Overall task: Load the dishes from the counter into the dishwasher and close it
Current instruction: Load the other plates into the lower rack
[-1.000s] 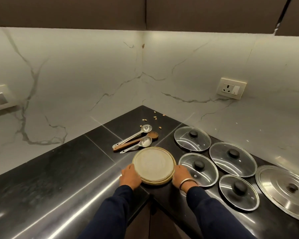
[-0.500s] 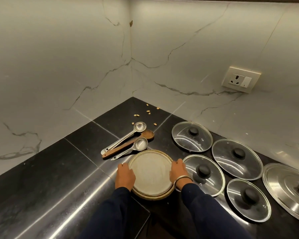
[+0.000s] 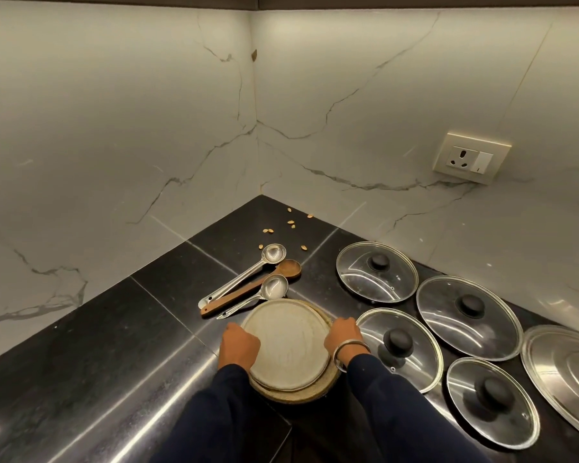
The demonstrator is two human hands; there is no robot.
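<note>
A stack of round beige plates sits on the black counter near its inner corner edge. My left hand grips the stack's left rim and my right hand, with a metal bangle on the wrist, grips its right rim. Just behind the plates lie two steel spoons and a wooden spoon. To the right lie several glass lids with black knobs, and a steel lid reaches the frame's right edge. The dishwasher is not in view.
Marble walls meet in a corner behind the counter. A wall socket sits on the right wall. Small seeds or shells are scattered near the corner. The counter's front edge runs right below the plates.
The view has tilted down and nearer. Both hands stay on the plate stack's rims, and the stack has come slightly toward the counter edge.
</note>
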